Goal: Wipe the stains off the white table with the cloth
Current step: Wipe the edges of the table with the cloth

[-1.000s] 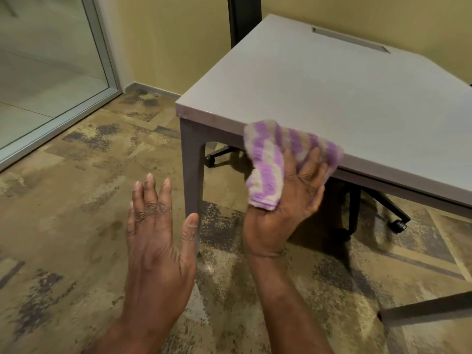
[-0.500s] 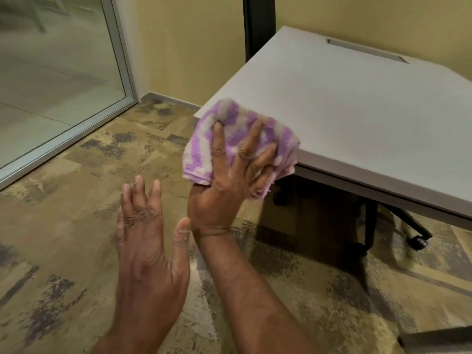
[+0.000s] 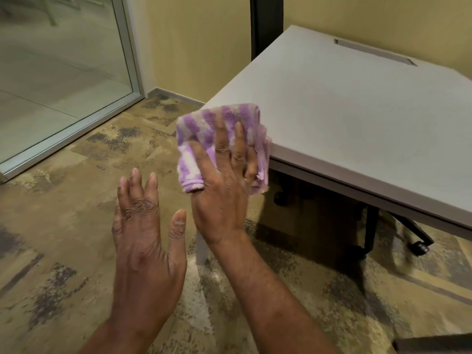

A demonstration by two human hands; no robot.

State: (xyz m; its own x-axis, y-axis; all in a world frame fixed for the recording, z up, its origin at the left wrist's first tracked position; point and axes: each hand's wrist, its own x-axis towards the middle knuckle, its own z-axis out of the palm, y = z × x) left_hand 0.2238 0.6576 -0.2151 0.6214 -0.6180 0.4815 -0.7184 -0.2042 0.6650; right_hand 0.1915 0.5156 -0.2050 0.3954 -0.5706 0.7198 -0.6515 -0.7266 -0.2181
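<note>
The white table [image 3: 357,118] fills the upper right, its near left corner hidden under a folded purple-and-white striped cloth [image 3: 201,129]. My right hand [image 3: 224,185] lies flat on the cloth, fingers spread, pressing it over that corner so part of it hangs off the edge. My left hand [image 3: 145,226] hovers over the carpet to the left, open with fingers apart, holding nothing. No stains show clearly on the tabletop.
A long cable slot [image 3: 373,51] runs along the table's far edge. Dark table legs with a caster wheel [image 3: 419,247] stand underneath. A glass wall [image 3: 58,72] rises at left, a dark post [image 3: 267,24] behind the table, patterned carpet [image 3: 63,277] below.
My right hand slid the cloth leftward along the table's front edge to the near left corner. My left hand stayed open and hovering over the floor.
</note>
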